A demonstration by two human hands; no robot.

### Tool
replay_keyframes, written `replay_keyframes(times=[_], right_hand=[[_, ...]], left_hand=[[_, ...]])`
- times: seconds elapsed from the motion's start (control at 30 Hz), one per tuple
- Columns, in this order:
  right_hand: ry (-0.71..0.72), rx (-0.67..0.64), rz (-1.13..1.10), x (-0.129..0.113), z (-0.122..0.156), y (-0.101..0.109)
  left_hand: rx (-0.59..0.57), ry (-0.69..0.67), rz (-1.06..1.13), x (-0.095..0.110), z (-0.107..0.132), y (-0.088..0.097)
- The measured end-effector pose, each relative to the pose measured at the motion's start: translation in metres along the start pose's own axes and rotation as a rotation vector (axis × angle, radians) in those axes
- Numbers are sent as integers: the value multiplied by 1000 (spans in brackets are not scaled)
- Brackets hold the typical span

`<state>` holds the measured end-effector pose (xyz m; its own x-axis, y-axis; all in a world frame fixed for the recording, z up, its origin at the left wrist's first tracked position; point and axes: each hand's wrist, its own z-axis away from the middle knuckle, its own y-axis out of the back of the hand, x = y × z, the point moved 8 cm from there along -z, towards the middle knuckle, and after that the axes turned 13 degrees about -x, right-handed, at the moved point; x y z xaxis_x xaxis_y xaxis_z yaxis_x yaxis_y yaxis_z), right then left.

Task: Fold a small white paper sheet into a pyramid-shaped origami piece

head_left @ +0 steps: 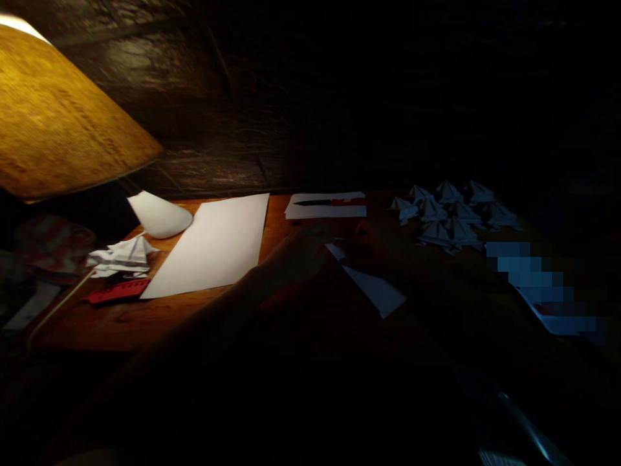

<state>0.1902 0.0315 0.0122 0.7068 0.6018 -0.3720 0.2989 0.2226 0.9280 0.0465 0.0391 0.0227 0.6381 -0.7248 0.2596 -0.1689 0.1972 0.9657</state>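
Observation:
A narrow folded piece of white paper [376, 289] lies slantwise on the dim middle of the table. My left hand [306, 249] is closed at its upper end, the fingers pinched together by the paper's tip. From the other side my right hand [376, 243] meets the same end. Its bent fingers are mostly in shadow, and a dark shape, seemingly its fingers, crosses the paper near the tip. Just beyond both hands, a knife [320, 202] with a dark blade and red handle rests on a small stack of white paper [301, 211].
A large white sheet [213, 246] lies left on the wooden table [97, 330]. Near it are a lamp [72, 123], a curled white piece [160, 217], a folded paper form [123, 257] and a red object [119, 292]. Several folded paper forms [449, 217] stand right, by a bluish, pixelated object [538, 285].

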Motion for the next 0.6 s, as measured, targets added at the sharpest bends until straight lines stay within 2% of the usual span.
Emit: replay_keyframes(times=[0.23,0.4,0.6], right_hand=[[17,18,11,1,-1,0],[48,22,-24,5,-4,-4],[47,28,11,4,-5,-1]], left_hand=[[41,19,-65,2,-1,1],[108,92,-94,4,-2,-2],[113,97,-139,9,-1,-2]])
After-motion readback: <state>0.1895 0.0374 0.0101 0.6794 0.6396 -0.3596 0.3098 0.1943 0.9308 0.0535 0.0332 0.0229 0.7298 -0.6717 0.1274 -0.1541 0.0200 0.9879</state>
